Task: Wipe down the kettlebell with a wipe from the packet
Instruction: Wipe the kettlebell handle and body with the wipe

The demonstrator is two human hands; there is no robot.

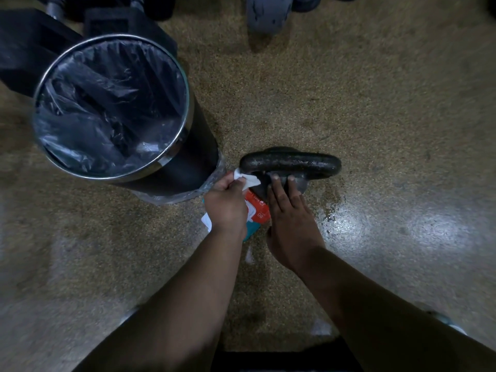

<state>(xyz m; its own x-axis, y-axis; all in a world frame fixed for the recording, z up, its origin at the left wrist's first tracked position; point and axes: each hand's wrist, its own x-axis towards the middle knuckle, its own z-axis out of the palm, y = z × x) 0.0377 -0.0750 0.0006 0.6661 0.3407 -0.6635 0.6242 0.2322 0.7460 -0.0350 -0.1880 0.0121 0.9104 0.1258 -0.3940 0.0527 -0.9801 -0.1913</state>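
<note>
Just beyond the left hand's [226, 208] fingers [232, 183], clamped on a white wipe [248, 181], the kettlebell [290, 163] stands on the floor [375, 116], its handle running left to right. Right hand [288, 218] fingers, spread, steady its body; the packet [259, 213] lies beneath both wrists.

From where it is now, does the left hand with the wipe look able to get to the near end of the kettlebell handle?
Probably yes. The left hand holds the wipe right beside the kettlebell handle's end, with nothing between. The right hand rests on the body, clear of that end.
</note>
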